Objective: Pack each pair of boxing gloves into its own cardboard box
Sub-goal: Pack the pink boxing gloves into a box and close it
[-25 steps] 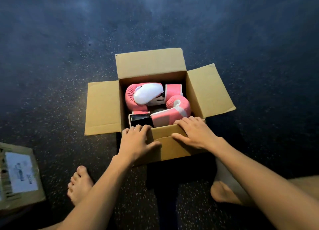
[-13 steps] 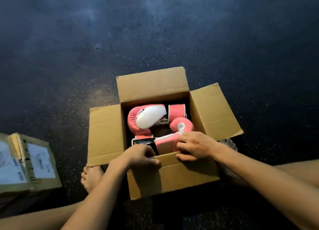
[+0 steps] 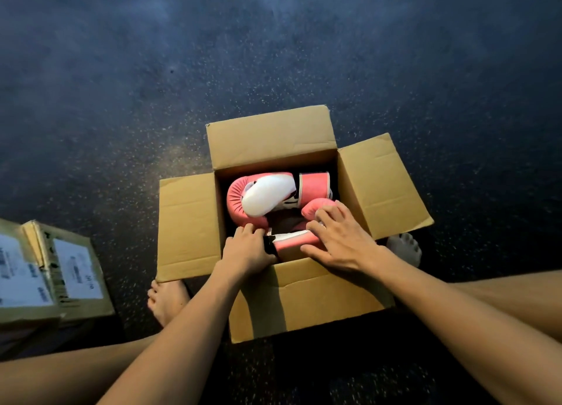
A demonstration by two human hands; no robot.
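Head view, items as seen:

1. Open brown cardboard box [image 3: 310, 298]: stands on the dark speckled floor [image 3: 273, 55], between the person's bare legs. The far, left and right flaps are spread outward.

2. Far pink and white padded boxing glove [image 3: 261, 198]: inside the box along the far wall, lying on its side. The white thumb faces up and the pink cuff points right.

3. Near pink and white padded boxing glove [image 3: 292, 240]: inside the box against the near wall, just beside the far glove. Its cuff, which has a black patch, points left, and its rounded pink end is on the right. Both hands partly cover it.

4. Left hand [image 3: 246, 252]: reaches over the near rim at the left corner. Fingers and thumb curl round the cuff end of the near glove, gripping it.

5. Right hand [image 3: 343, 240]: fingers spread and nearly straight, lying flat on the rounded end of the near glove and pressing it. The thumb lies along its near side.

6. Closed brown cardboard box with white printed labels [image 3: 60, 271]: on the floor at the left edge, well apart from the open box.

7. Bare left foot [image 3: 167, 301]: on the floor below the left flap
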